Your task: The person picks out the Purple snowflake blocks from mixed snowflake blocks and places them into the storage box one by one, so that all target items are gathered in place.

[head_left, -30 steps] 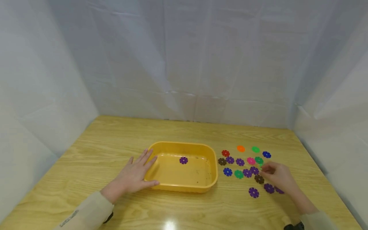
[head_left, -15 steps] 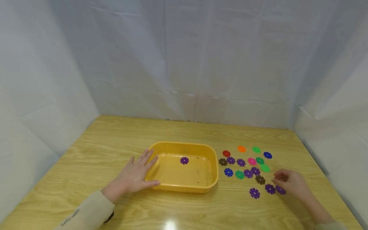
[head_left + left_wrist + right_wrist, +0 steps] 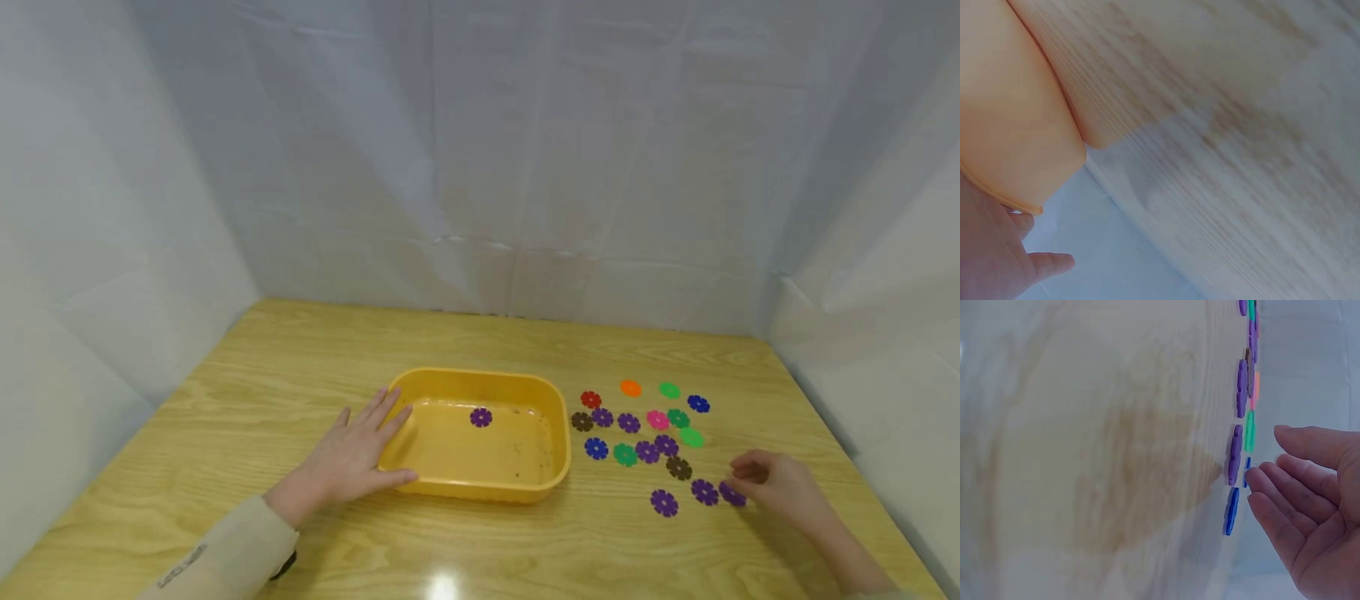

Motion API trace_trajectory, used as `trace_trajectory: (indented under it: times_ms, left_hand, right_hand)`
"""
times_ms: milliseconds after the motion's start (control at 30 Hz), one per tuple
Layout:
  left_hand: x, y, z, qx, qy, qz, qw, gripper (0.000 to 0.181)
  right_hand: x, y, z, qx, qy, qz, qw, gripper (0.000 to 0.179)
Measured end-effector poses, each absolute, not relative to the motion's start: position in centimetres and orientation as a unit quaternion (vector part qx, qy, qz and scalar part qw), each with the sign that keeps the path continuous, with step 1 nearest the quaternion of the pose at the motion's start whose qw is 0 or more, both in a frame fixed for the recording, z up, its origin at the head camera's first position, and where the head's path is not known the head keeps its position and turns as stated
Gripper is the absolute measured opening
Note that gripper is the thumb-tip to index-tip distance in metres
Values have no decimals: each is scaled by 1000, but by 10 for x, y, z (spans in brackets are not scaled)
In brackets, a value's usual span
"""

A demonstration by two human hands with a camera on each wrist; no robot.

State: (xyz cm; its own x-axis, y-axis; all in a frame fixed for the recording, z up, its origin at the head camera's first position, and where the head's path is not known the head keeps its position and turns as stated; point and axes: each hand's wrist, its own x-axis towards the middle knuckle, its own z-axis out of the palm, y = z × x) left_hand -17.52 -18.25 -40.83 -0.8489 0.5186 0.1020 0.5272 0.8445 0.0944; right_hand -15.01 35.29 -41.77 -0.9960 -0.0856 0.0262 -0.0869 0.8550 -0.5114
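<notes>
My left hand [image 3: 345, 467] rests with spread, straight fingers on the left rim of a yellow plastic basin [image 3: 480, 492]. That basin's wall [image 3: 1016, 112] fills the upper left of the left wrist view. One purple snowflake disc [image 3: 481, 417] lies inside the basin. My right hand [image 3: 783, 492] hovers at the right end of a group of snowflake discs, close to a purple disc [image 3: 732, 493]. Its thumb and fingers [image 3: 1279, 531] are apart with nothing between them. Beside them in the right wrist view lies a blue disc [image 3: 1230, 511], which the hand hides from the head view.
Several snowflake discs lie flat right of the basin, among them a red disc [image 3: 591, 400], an orange disc [image 3: 631, 388], a light green disc [image 3: 692, 437] and a brown disc [image 3: 678, 468]. The wooden table [image 3: 315, 350] is enclosed by white sheeting [image 3: 487, 167].
My right hand has moved right and towards me, away from the light green disc, which now shows fully on the table. My left hand has stayed on the basin.
</notes>
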Motion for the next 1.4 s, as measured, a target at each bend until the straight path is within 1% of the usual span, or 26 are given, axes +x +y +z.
trace_trajectory:
  times_ms: [400, 800, 1100, 1400]
  left_hand:
    - [-175, -183, -404, -272, -960, -58, 37, 86]
    - [-174, -183, -405, -275, -959, -59, 39, 86]
    - [-172, -183, -405, -271, -961, -58, 22, 86]
    - [-173, -183, -406, -270, -960, -65, 20, 86]
  right_hand:
    - [-153, 356, -419, 50, -962, 265, -46, 36]
    - [-158, 363, -423, 120, -953, 264, -84, 28]
    - [-162, 366, -426, 133, -956, 247, -89, 22]
    - [-163, 366, -427, 141, -956, 239, -89, 22]
